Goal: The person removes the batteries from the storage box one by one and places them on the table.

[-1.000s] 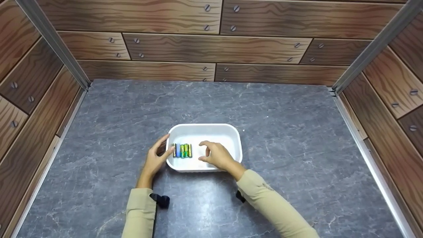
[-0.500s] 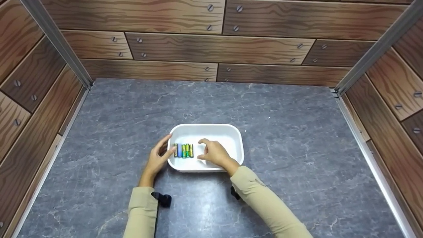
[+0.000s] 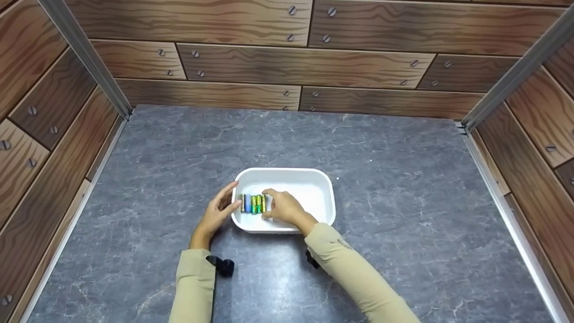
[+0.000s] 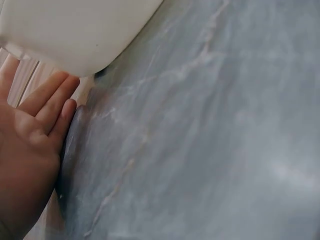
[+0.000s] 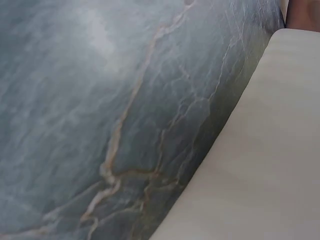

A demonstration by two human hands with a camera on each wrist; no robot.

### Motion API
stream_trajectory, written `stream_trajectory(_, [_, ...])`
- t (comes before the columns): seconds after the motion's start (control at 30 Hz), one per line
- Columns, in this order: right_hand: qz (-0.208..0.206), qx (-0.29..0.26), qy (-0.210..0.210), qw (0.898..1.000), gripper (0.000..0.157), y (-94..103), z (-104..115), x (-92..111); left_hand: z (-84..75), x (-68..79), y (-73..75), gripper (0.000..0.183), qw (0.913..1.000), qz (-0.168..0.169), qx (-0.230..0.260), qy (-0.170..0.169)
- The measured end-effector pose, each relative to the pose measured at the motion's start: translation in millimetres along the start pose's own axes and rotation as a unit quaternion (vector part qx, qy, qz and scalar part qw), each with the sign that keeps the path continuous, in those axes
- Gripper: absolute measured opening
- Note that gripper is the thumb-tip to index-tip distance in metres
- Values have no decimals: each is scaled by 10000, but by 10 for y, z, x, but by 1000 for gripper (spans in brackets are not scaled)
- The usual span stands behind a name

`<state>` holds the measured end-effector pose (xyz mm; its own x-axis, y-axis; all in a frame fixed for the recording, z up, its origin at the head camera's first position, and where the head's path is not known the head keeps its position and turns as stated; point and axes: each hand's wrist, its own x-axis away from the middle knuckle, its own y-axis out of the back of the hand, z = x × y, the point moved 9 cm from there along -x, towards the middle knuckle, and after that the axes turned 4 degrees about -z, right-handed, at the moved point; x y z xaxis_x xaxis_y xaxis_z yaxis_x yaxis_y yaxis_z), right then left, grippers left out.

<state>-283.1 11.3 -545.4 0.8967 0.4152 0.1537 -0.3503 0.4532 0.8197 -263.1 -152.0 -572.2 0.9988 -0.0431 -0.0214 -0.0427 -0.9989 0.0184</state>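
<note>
A white plastic tub [image 3: 309,202] holds a side-by-side row of several batteries [image 3: 254,204], mostly green and yellow with one blue, near its left wall. My left hand [image 3: 216,215] holds the tub's left wall, thumb over the rim beside the leftmost battery and fingers along the outside. In the left wrist view, the fingers of that hand lie extended behind the tub's corner [image 4: 75,40]. Inside the tub, my right hand [image 3: 284,208] spreads thumb and index finger in a C shape, the tips right at the two ends of the rightmost battery. Its other fingers are hidden.
The tub stands on a dark grey marbled tabletop [image 3: 394,188]. Wood-patterned panels [image 3: 251,65] close in the back and both sides, with metal rails [image 3: 85,58] at the corners. A black wrist camera [image 3: 224,266] sits under the left sleeve.
My right hand has moved left inside the tub, from apart to the rightmost battery, its thumb and index finger slightly wider apart. The left hand stays at the tub's wall. The head view has shifted slightly.
</note>
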Motion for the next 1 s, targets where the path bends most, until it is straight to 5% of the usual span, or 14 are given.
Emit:
stream_trajectory(0.43, [-45,217,42,9997,54,-11,16,-24,40,0,-6,56,9994,170,206,225])
stream_trajectory(1.0, [-306,-58,239,9992,56,227,47,94,46,12,-14,57,9989,215,157,394])
